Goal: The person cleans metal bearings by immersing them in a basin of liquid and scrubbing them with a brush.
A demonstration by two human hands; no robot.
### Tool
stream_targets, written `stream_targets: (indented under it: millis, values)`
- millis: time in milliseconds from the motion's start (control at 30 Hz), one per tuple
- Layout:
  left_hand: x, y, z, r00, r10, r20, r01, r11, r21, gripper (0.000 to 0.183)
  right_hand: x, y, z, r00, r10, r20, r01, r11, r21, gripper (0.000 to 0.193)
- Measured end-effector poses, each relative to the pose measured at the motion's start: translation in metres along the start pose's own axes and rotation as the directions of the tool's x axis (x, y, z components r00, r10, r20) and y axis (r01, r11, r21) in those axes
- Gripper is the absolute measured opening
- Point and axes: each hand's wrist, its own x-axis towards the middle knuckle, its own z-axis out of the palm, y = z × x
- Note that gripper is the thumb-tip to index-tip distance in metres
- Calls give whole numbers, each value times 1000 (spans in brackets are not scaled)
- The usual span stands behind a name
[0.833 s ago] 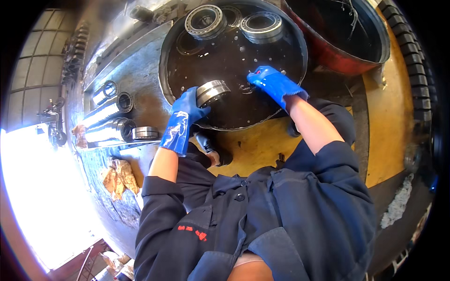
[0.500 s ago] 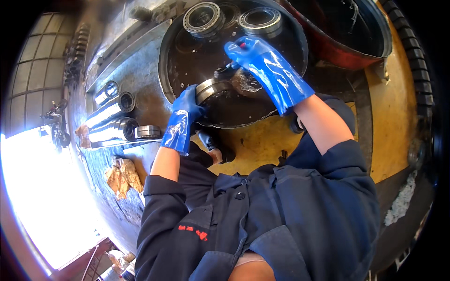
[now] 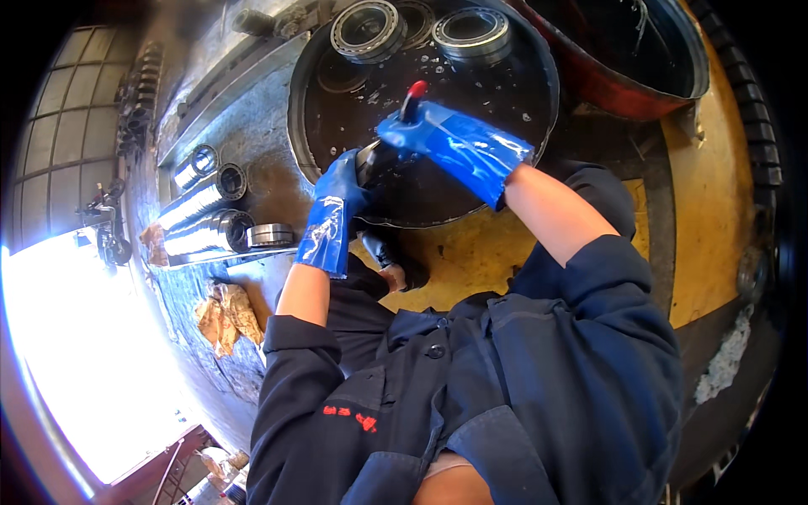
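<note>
The left hand in a blue rubber glove (image 3: 334,210) is stretched forward, its fingers wrapped around a round metal bearing ring (image 3: 369,162) at the black round tub's (image 3: 539,101) near edge. The right gloved hand (image 3: 446,139) is now lowered over the ring, fingers closed on a red-tipped brush (image 3: 412,97).

Steel cylinders (image 3: 198,210) and a crumpled rag (image 3: 225,313) lie on the floor.

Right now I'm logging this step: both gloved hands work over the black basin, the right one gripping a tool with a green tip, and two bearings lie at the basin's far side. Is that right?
Not quite: the tip of the tool in the right hand is red, not green, as the head view shows. The rest holds: both gloved hands, left hand included, are over the black basin, and two bearings lie at its far side.
</note>
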Motion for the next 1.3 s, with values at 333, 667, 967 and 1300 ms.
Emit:
stream_targets:
  millis: [333, 667, 967, 1300]
  values:
    - [4, -5, 4, 1000, 24, -4, -24, 999, 44, 79, -29, -24, -10, 977, 140, -159, -79, 936, 342, 47]
    - [22, 42, -20, 988, 77, 134, -102, 977, 189, 95, -15, 38, -6, 953, 235, -192, -181, 949, 259, 40]
    - [83, 124, 34, 951, 80, 298, -246, 779, 576, 44, -20, 77, -18, 928, 128, -350, -21, 955, 295, 39]
    - [22, 7, -1, 983, 186, -10, -186, 981, -56, 75, -22, -19, -19, 969, 152, -195, -58, 908, 415, 41]
